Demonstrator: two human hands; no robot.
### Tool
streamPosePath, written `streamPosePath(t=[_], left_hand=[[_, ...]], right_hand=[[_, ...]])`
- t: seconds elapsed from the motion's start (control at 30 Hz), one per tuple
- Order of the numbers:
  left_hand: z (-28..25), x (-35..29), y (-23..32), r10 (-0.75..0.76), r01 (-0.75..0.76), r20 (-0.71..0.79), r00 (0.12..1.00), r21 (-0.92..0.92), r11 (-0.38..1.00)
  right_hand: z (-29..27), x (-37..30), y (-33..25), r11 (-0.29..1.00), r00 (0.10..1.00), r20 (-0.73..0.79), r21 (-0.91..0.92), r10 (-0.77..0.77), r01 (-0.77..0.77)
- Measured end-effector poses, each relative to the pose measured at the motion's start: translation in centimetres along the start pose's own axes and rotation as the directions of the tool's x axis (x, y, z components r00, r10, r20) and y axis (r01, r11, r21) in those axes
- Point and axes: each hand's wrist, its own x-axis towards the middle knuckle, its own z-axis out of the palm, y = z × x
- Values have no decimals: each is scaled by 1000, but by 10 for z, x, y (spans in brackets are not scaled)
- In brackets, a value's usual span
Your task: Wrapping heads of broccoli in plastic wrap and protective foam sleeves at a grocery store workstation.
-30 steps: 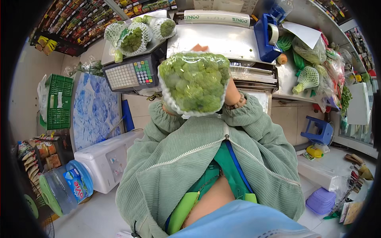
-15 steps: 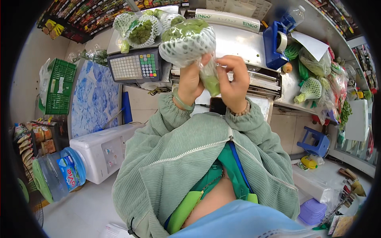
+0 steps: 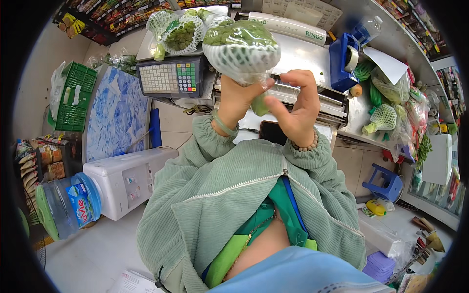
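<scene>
My left hand (image 3: 233, 100) grips a head of broccoli (image 3: 242, 41) below its crown. The broccoli is upright, with a white foam net round the crown and clear film over it; its green stem hangs between my hands. Beside the stem, my right hand (image 3: 300, 105) is open, thumb and fingers apart, with nothing visible in it. The thumb tip is close to the stem; whether it touches I cannot tell. Further broccoli heads in foam nets (image 3: 181, 36) lie at the back left, behind a scale's keypad (image 3: 168, 77).
A roll of film (image 3: 288, 29) lies behind the metal wrapping station (image 3: 305, 61). Right of it stands a blue tape dispenser (image 3: 342, 63), then bagged vegetables (image 3: 391, 88). A dark phone (image 3: 272, 132) lies near my wrists. A water dispenser (image 3: 124, 183) is at left, a blue stool (image 3: 383, 181) at right.
My right hand has moved away from the stem to the right, and its pinched fingers have spread. The broccoli in my left hand has shifted slightly right.
</scene>
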Motion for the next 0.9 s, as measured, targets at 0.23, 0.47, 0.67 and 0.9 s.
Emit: streamPosePath(t=[0.23, 0.47, 0.67, 0.9], left_hand=[[0, 2, -5, 146, -132, -46, 988, 231, 964], [0, -1, -3, -170, 170, 15, 985, -185, 968], [2, -8, -15, -175, 233, 194, 965, -332, 914], [4, -7, -5, -251, 372, 287, 925, -536, 758]], right_hand=[[5, -1, 12, 994, 997, 73, -112, -8, 16], [0, -19, 21, 890, 920, 146, 236, 365, -390], [-1, -19, 34, 499, 751, 243, 618, 614, -608], [-4, -20, 38, 300, 667, 291, 722, 686, -624]])
